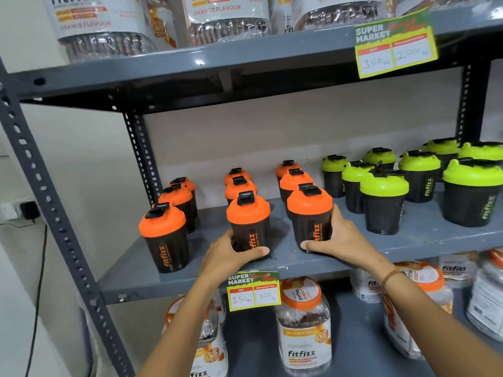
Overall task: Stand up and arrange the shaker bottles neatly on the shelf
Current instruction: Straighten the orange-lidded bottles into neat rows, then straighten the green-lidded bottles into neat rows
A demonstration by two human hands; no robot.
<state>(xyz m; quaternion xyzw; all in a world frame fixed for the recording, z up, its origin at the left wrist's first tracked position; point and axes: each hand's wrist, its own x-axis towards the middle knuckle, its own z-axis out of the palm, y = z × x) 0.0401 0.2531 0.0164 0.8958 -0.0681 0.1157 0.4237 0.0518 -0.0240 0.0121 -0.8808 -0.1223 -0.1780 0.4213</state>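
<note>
Black shaker bottles stand upright on the grey middle shelf [408, 240]. Orange-lidded ones form three rows running front to back; green-lidded ones [383, 202] cluster at the right. My left hand [231, 254] wraps the base of the front bottle of the middle orange row [249, 221]. My right hand [340, 238] grips the front bottle of the right orange row [310, 213] low down. The front bottle of the left row [163, 235] stands alone near the shelf edge, untouched.
Large jars [303, 327] with orange lids fill the shelf below, and more jars [103, 25] sit on the shelf above. Yellow price tags hang from the shelf edges [254, 291] [394, 42]. A perforated grey upright [54, 208] stands at left, with a wall plug and cable [27, 210] beyond it.
</note>
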